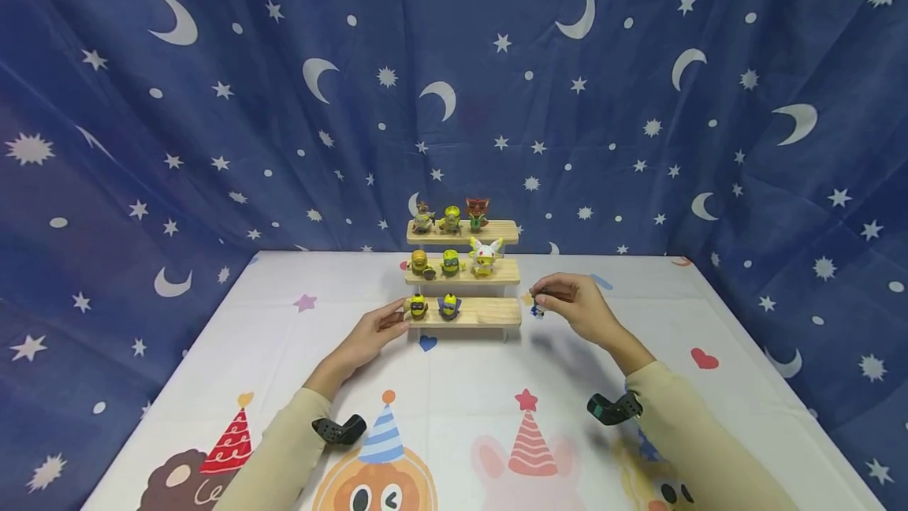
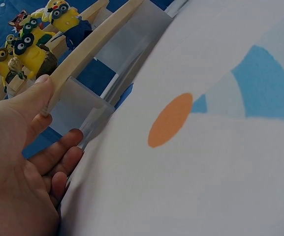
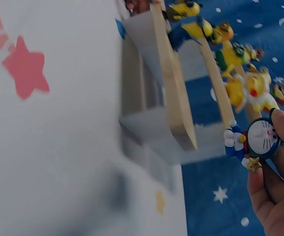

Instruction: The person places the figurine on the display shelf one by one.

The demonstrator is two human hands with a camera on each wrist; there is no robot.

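Note:
A three-tier wooden display shelf on clear supports stands mid-table. My left hand pinches the left end of its bottom tier, thumb on top and a fingertip below, as the left wrist view shows. Beside that thumb stands a minion figurine; a second, blue-caped minion figurine is to its right. Off the shelf's right end, my right hand holds a blue-and-white Doraemon figurine by its head between thumb and fingers. It is in the air, tilted sideways in the right wrist view, with a small gold star on it.
On the middle tier sit several figurines, with a white-and-yellow horned one at the right. The top tier carries a fox figurine and two minion figurines. A blue star-patterned curtain hangs behind the white printed tablecloth.

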